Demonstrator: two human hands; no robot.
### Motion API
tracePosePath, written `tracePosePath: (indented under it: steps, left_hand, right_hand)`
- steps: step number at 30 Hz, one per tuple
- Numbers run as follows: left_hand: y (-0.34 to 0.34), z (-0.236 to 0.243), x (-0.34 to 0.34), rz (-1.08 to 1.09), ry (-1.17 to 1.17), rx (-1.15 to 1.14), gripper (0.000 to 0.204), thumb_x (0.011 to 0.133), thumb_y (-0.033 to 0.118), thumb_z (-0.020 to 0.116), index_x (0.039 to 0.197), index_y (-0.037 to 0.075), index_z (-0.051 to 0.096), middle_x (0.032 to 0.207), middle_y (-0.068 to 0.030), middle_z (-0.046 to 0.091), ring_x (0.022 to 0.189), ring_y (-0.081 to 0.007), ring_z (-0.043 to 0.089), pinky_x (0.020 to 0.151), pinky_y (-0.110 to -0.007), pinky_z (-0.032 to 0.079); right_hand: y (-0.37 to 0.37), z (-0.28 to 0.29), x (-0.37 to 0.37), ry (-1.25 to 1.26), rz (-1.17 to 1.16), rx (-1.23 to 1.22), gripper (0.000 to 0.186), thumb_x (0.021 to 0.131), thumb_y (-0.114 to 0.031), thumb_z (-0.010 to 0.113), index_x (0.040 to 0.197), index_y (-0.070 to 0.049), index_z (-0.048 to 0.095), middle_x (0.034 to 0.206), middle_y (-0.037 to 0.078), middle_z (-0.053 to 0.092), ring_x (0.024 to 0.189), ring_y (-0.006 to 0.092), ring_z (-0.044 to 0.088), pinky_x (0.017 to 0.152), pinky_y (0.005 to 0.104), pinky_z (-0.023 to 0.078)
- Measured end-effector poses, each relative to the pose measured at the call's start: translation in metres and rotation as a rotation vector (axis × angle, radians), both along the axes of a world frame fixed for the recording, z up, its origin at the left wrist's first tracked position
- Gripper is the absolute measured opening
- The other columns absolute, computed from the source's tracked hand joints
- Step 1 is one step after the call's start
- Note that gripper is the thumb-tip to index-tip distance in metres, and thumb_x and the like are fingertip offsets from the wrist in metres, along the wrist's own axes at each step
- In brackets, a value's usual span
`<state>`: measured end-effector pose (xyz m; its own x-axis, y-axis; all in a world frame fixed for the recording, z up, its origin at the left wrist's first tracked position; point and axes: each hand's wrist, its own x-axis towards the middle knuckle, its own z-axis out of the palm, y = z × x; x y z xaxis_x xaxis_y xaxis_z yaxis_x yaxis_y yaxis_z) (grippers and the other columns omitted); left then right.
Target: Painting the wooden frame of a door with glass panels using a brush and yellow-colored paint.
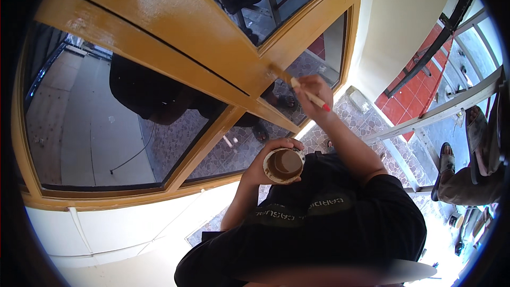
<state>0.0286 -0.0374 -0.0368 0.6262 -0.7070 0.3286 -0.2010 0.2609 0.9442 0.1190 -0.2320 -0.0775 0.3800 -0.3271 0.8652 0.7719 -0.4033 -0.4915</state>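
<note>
My right hand grips the wooden handle of a paintbrush, whose end is tipped red. The bristles meet the glossy yellow-brown wooden window frame, just below the corner of the upper glass pane. Held close to my chest, a cup with a paint-smeared rim sits in my left hand, fingers wrapped round its side. Brown paint shows inside it. Dark glass panes between the frame members reflect my body and the patterned floor.
A metal ladder-like frame slants along the right side. Beyond it are another person's legs and sandalled feet. Red tiles and stone-patterned floor lie below. A pale wall adjoins the window frame.
</note>
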Motion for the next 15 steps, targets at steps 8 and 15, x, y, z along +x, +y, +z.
tracePosePath:
  steps: [8,15]
  left_hand:
    - [-0.028,0.005,0.013,-0.032,-0.015,0.030,0.082,0.060,-0.003,0.087,0.128,0.012,0.044,0.125,-0.0165,0.053,0.119,-0.0270,0.052,0.096,-0.038,0.044]
    - [-0.049,0.003,0.019,0.013,0.003,0.073,0.083,0.060,-0.002,0.088,0.129,0.013,0.042,0.125,-0.0165,0.054,0.118,-0.0274,0.053,0.096,-0.039,0.045]
  right_hand:
    - [-0.049,-0.009,0.032,0.055,0.069,-0.005,0.019,0.078,0.002,0.073,0.088,-0.002,0.056,0.089,0.015,0.064,0.074,0.0269,0.066,0.061,0.0322,0.053]
    - [-0.068,-0.008,0.041,0.015,-0.136,0.124,0.021,0.078,0.004,0.073,0.086,-0.003,0.054,0.088,0.016,0.063,0.073,0.0263,0.065,0.059,0.0316,0.052]
